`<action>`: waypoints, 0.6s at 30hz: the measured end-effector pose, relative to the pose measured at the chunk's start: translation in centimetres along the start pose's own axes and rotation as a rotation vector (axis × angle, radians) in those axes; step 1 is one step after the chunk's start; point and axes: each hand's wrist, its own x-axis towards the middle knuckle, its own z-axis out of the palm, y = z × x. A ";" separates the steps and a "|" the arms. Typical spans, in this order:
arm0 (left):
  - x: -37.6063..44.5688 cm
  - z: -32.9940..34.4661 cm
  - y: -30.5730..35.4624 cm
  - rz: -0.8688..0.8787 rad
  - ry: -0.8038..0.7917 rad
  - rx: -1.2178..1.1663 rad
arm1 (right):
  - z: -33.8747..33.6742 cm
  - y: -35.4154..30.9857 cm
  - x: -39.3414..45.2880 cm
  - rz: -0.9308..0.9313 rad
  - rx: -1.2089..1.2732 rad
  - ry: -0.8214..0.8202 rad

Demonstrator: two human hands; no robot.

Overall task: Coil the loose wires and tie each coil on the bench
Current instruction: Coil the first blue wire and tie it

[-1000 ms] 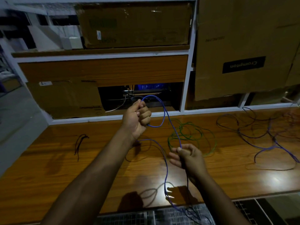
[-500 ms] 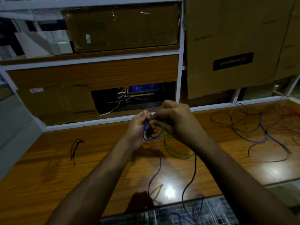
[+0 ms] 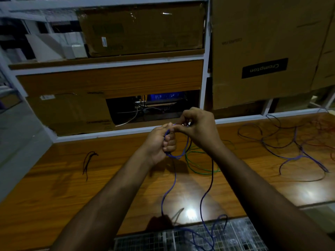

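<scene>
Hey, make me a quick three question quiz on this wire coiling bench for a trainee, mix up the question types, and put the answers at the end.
1. True or false: the left hand grips loops of the blue wire.
2. Which wire lies on the bench just behind the hands? A) green B) white C) yellow
3. Fill in: the small dark wire bundle lies to the ___ of the left forearm.

Key
1. True. The right hand pinches the same wire at the top of the left fist.
2. A, the green wire.
3. Left.
</scene>
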 end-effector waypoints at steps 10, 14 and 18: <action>-0.6 -1.6 1.1 -0.077 -0.014 -0.070 | -3.4 2.2 -0.7 0.276 0.560 -0.295; -0.9 -0.5 0.8 -0.163 -0.104 -0.007 | -2.4 1.0 -0.1 0.312 0.463 -0.160; -0.6 -0.3 1.0 -0.176 -0.077 -0.054 | -1.8 0.2 0.2 0.576 0.558 -0.334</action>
